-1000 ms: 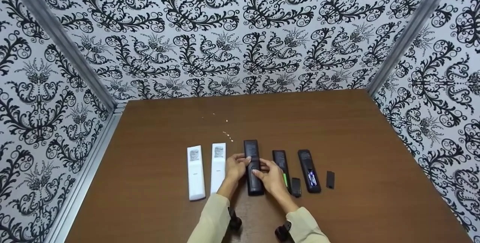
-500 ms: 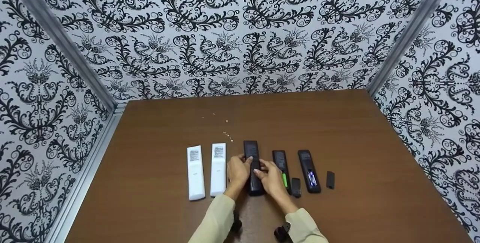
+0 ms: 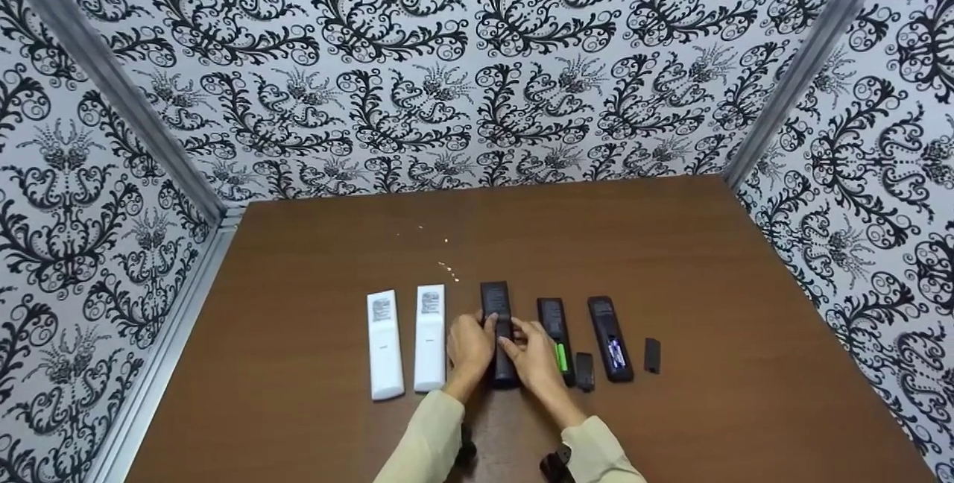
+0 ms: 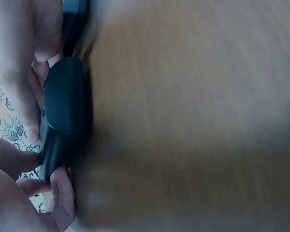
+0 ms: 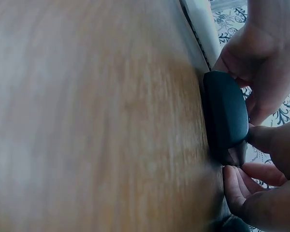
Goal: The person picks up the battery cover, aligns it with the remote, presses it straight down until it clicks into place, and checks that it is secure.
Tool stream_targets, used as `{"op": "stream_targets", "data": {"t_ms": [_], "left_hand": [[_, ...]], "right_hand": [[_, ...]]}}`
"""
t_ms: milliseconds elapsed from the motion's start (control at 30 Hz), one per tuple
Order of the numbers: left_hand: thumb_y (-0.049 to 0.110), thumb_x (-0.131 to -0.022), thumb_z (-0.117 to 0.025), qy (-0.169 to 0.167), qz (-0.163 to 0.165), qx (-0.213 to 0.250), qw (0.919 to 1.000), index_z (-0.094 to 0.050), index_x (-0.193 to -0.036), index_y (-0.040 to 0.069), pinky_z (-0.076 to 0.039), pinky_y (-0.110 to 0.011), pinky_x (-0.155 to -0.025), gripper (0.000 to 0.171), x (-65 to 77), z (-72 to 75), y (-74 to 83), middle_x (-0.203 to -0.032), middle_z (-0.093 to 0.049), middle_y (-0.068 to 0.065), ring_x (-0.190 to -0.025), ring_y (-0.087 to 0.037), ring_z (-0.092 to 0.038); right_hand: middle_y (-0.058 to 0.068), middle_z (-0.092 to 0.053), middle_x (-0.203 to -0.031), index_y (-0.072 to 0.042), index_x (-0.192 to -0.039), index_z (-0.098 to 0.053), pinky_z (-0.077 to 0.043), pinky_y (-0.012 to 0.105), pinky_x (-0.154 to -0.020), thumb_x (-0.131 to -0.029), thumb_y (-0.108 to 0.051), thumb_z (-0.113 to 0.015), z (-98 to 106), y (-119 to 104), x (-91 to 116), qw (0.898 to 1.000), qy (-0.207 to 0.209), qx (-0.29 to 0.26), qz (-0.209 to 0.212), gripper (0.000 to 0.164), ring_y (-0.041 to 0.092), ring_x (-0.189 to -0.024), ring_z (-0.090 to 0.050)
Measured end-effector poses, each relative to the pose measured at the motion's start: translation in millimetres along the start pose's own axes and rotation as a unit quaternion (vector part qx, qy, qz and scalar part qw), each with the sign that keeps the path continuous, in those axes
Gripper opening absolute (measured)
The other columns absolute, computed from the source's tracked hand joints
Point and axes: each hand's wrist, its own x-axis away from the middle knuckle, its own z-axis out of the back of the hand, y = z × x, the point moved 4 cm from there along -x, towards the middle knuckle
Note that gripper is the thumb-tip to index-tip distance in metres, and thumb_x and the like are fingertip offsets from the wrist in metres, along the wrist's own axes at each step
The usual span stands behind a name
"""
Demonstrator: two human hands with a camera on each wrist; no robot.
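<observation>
Black-and-white scrollwork walls enclose your brown tabletop on three sides. From your left: outer white remote, labelled side up; inner white remote, alongside it and likewise labelled side up. Pale specks lie scattered beyond these. Your left hand, just beside the inner white remote, grasps the left side of the large black remote, thumb on its upper surface. That remote sits mid-row, its long axis pointing away from you, between your two hands. Your right hand grasps its right side, thumb also on top; the right wrist view shows fingertips against its edge. Next, partly behind your right hand: short black remote, green battery showing; first dark cover just beside its near end. Further right: slim black remote, compartment uncovered, purplish batteries inside. Second dark cover lies rightmost, apart from that remote.
</observation>
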Motion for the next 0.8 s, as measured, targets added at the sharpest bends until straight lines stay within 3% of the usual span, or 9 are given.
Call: {"op": "stream_targets", "data": {"t_ms": [267, 433, 633, 800], "left_hand": [[0.019, -0.092, -0.072, -0.019, 0.009, 0.033, 0.9992, -0.077, -0.108, 0.004, -0.057, -0.045, -0.077, 0.022, -1.5, 1.2, -1.7, -0.102, -0.077, -0.016, -0.091, -0.031, -0.074], [0.01, -0.091, -0.07, -0.017, -0.004, 0.061, 0.998, -0.076, -0.106, -0.003, -0.058, -0.043, -0.082, 0.021, -2.8, 3.2, -1.2, -0.099, -0.077, -0.018, -0.093, -0.031, -0.073], [0.005, -0.089, -0.069, -0.019, -0.015, 0.071, 0.9972, -0.074, -0.106, -0.005, -0.056, -0.041, -0.077, 0.02, -2.1, 8.8, 8.4, -0.088, -0.075, -0.014, -0.084, -0.028, -0.07], [0.005, -0.088, -0.071, -0.032, -0.01, 0.092, 0.9952, -0.074, -0.11, -0.001, -0.056, -0.04, -0.081, 0.022, 1.8, 11.0, 21.4, -0.09, -0.075, -0.011, -0.086, -0.025, -0.07]], "right_hand": [[0.02, -0.065, -0.116, 0.007, -0.131, -0.06, -0.059, 0.037, -0.086, -0.094, -0.01, -0.07, 0.1, -1.5, 1.1, 1.0, -0.002, 0.007, 0.004, 0.043, 0.032, -0.105, -0.068], [0.021, -0.065, -0.116, 0.007, -0.128, -0.061, -0.059, 0.037, -0.085, -0.092, -0.007, -0.07, 3.9, -2.5, 3.5, 1.0, -0.007, -0.007, 0.002, 0.04, 0.034, -0.106, -0.067], [0.021, -0.063, -0.119, 0.006, -0.124, -0.064, -0.058, 0.037, -0.089, -0.09, -0.002, -0.07, 7.8, -2.4, 12.2, 0.999, -0.013, -0.051, -0.002, 0.035, 0.035, -0.109, -0.065], [0.017, -0.066, -0.113, 0.003, -0.113, -0.07, -0.059, 0.035, -0.088, -0.089, 0.001, -0.069, 17.2, -4.5, 20.2, 0.998, 0.009, -0.063, 0.014, 0.024, 0.033, -0.106, -0.068]]}}
